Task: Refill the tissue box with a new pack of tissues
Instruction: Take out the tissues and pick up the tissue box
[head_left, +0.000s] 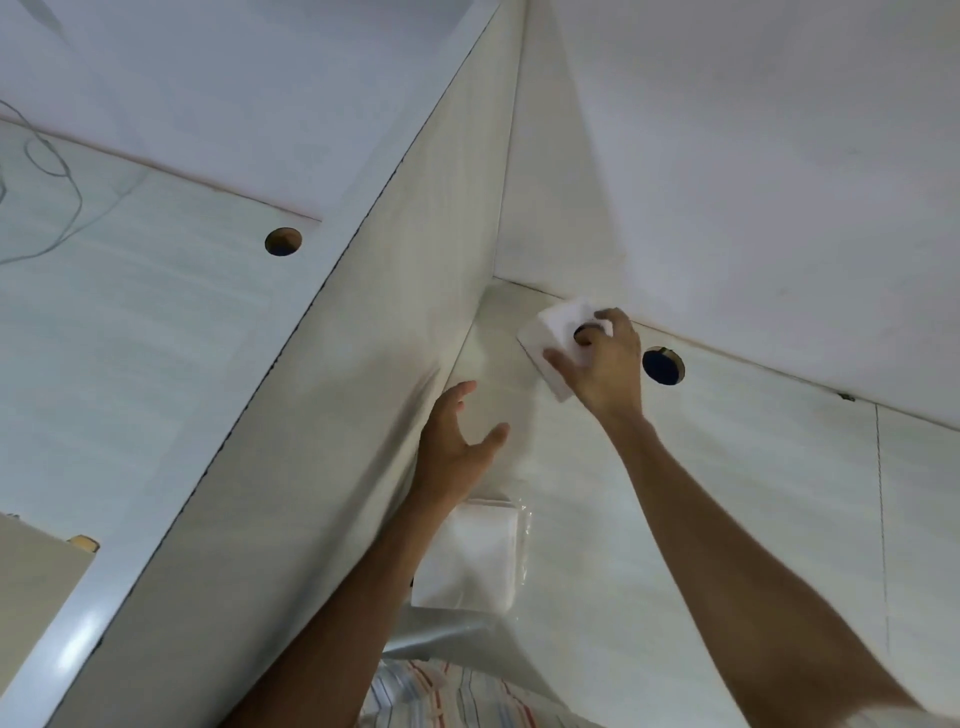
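A white tissue box (551, 335) stands at the back of the white desk, near the corner where the wall meets a divider panel. My right hand (602, 364) grips it from the right, with a finger in the dark hole in its top. My left hand (457, 441) hovers open just in front and left of the box, fingers spread, touching nothing. A new pack of white tissues in clear plastic wrap (470, 553) lies flat on the desk closer to me, partly under my left forearm.
A tall white divider panel (322, 415) runs along the left of the desk. A round cable hole (663, 366) sits right of the box. Another cable hole (283, 241) and thin wires (52, 166) are on the neighbouring desk.
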